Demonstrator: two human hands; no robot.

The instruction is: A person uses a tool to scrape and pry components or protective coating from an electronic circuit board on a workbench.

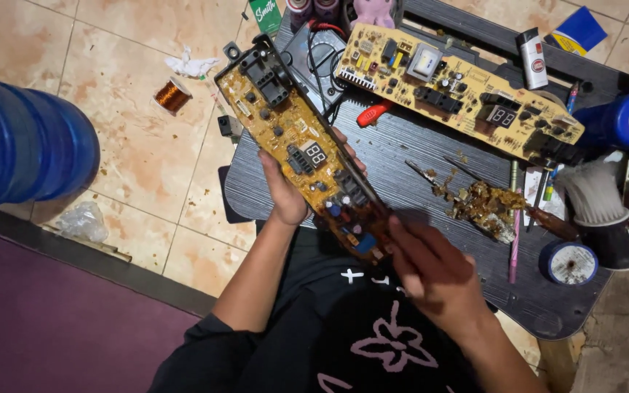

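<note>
Board [303,153], long and yellow-brown, lies diagonally through the middle of the frame, from a black block at its upper-left end down to blue parts at its lower-right end, lifted above the dark table [402,156]. Your left hand [285,193] clasps it from below at mid-length, thumb on the near edge and fingertips showing past the far edge. Your right hand [431,266], blurred, sits at the lower-right end of the board, fingers bent against it; you cannot tell whether they pinch it or only touch it.

Across the top of the frame a second board [460,87] lies flat on the table, slanting down to the right. A red handle [373,113] pokes out just below its left end. At centre right sits a heap of brown scraps [482,204], with a pink pen [515,240] and a tape roll [568,262] near it. A white brush [591,193] stands at the right edge. On the tiled floor at upper left lie a copper coil [172,94] and crumpled paper [192,65]; a blue jug [23,142] fills the far left.
</note>
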